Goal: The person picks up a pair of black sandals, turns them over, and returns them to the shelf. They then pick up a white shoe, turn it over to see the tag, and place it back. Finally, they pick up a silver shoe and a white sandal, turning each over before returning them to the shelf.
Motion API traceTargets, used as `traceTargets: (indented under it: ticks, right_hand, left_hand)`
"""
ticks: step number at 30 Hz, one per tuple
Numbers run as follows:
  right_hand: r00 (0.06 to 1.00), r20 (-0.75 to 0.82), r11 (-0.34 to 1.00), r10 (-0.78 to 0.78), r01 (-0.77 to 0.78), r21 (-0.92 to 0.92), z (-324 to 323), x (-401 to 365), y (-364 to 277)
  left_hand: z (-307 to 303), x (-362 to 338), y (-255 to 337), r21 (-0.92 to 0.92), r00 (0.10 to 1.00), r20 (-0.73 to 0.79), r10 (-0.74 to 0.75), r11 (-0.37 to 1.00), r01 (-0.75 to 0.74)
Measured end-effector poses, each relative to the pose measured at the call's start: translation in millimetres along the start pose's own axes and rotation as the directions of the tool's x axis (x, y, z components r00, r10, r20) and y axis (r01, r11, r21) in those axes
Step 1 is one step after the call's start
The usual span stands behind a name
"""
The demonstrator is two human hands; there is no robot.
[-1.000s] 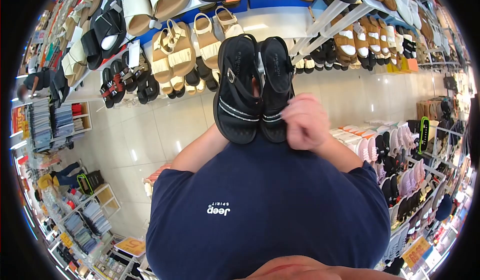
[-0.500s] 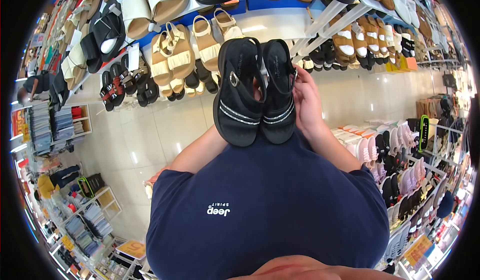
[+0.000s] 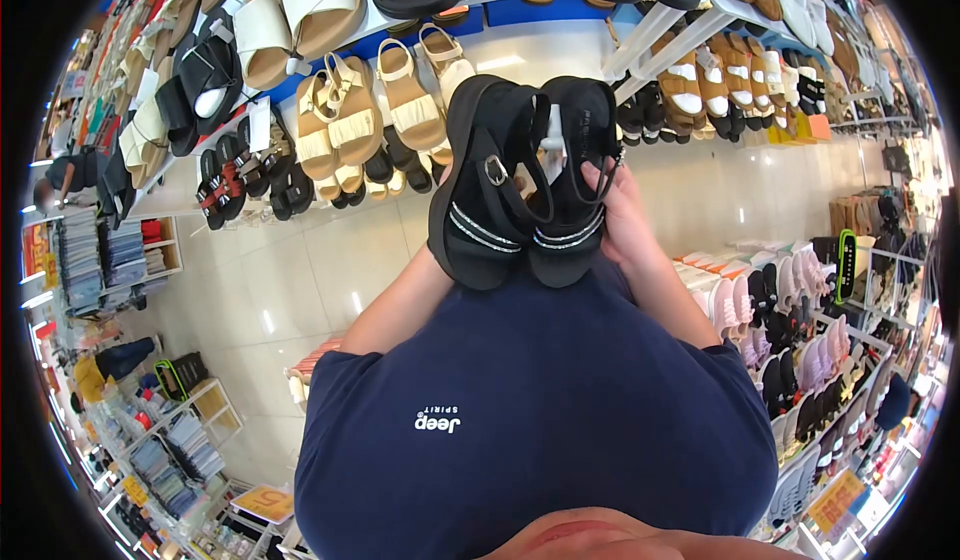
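Note:
A pair of black sandals hangs in front of my chest, soles mostly turned away from me. The left sandal (image 3: 480, 180) has a buckled strap and two sparkling bands across the front. The right sandal (image 3: 580, 150), matching it, is tilted beside it, with a small white piece (image 3: 552, 138) between the two. My right hand (image 3: 625, 215) is closed on the right sandal's side, its fingers at the ankle strap. Behind the left sandal, my left hand (image 3: 441, 174) holds it from the back and outer side; most of its fingers are hidden.
Ahead, a white shelf (image 3: 560, 45) carries white slides (image 3: 320, 5), black slides and beige sandals (image 3: 350, 110). Brown sandals (image 3: 685, 85) stand to its right. At my right is a rack of pink and black shoes (image 3: 820, 290). Stacks of folded jeans (image 3: 82, 250) and another person (image 3: 72, 172) are far left.
The sandals have tilted and turned, opening a gap between their heels. My right hand has moved slightly down and right, its fingers now over the strap.

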State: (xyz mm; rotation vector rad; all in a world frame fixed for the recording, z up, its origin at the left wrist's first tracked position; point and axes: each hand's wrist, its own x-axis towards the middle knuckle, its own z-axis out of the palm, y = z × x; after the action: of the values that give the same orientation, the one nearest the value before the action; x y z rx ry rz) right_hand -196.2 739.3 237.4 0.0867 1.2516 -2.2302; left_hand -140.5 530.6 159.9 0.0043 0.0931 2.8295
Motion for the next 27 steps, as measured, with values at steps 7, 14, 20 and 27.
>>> traceTargets:
  ticks: [7,14,20,27]
  right_hand:
    - [0.981,-0.026,0.955,0.193,-0.182,0.234,-10,5,-10]
    - [0.828,0.495,0.668,0.265,-0.527,0.525,-51,10,8]
    - [0.839,0.464,0.802,0.285,-0.473,0.363,-53,-1,14]
    - [0.816,0.557,0.808,0.153,-0.428,0.405,-48,0,25]
  left_hand:
    - [16,-7,-2,-0.008,0.994,0.094,-0.050,0.999,0.051]
    - [48,-5,-18,-0.049,0.998,0.049,-0.045,0.998,0.048]
    - [34,-10,-20,-0.083,0.991,0.104,-0.084,0.992,0.093]
    - [28,-17,-15,-0.093,0.996,0.073,-0.049,0.994,0.056]
